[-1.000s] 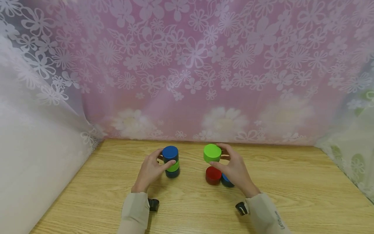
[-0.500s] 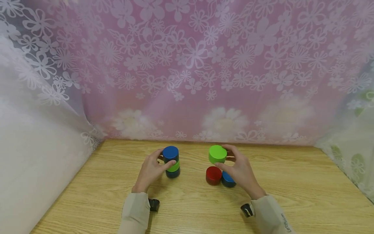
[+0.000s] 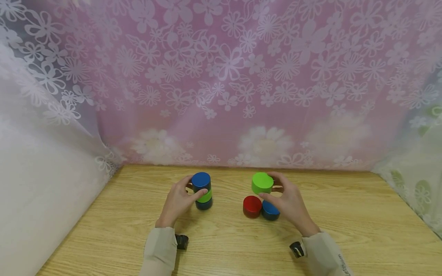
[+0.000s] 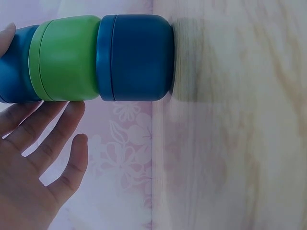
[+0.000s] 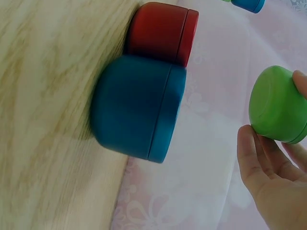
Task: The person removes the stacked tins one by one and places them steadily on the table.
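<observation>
Three small round lidded tins stand in an upright stack, blue over green over blue. My left hand [image 3: 178,201] grips this stack from the left. In the left wrist view the thumb touches the top blue tin [image 4: 19,67] and the fingers lie along that tin and the green tin [image 4: 67,57]; the bottom blue tin [image 4: 136,57] rests on the table. My right hand [image 3: 286,203] holds another green tin [image 3: 261,183] between thumb and fingers, raised off the table. Below it a red tin [image 3: 252,207] and a blue tin [image 3: 270,211] sit side by side; the hand partly covers the blue one.
The wooden table [image 3: 221,245] reaches back to a pink flowered curtain [image 3: 221,96]. White cloth [image 3: 41,184] hangs along the left side, and more patterned cloth [image 3: 421,172] hangs on the right.
My right hand has moved to the right with the green tin, from above the red tin toward the blue one. The left hand and the stack have stayed in place.
</observation>
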Motion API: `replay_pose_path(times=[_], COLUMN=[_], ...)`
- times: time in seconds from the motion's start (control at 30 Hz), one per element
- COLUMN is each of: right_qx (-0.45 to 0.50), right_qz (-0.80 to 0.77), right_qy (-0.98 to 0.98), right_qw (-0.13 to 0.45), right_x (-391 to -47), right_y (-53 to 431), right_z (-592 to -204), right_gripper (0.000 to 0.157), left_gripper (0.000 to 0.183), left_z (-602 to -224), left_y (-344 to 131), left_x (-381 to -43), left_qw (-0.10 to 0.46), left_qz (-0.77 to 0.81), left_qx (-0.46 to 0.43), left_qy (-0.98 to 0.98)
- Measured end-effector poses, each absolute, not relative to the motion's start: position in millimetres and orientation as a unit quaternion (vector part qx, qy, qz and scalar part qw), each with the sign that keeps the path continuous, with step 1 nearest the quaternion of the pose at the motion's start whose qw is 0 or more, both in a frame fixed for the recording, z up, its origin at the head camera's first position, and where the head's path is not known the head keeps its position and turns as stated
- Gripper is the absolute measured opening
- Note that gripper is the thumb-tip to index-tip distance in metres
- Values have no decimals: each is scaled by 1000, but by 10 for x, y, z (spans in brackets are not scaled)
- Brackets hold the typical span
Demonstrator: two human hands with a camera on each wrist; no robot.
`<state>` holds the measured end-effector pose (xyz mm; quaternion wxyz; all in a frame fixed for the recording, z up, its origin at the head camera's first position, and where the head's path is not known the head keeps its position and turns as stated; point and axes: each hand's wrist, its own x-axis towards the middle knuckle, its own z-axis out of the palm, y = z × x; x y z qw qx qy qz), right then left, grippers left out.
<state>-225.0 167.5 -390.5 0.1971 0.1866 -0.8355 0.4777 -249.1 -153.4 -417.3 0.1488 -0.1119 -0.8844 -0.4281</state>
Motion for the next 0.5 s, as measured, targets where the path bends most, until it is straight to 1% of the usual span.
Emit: replay_pose_path(times=[0.5], right_qx=[181], right_qz=[459], right_qy=[-847], right_qw=[200], right_x=[-2219], right_y=[1847], right_z=[-3932], right_gripper=[60], left_gripper=[58], left_z=[-4165], left_y=[-1528], left_x=[-2468], left_qw=[151], left_qz=[-434], left_qx=[-118], left_qy=[-880])
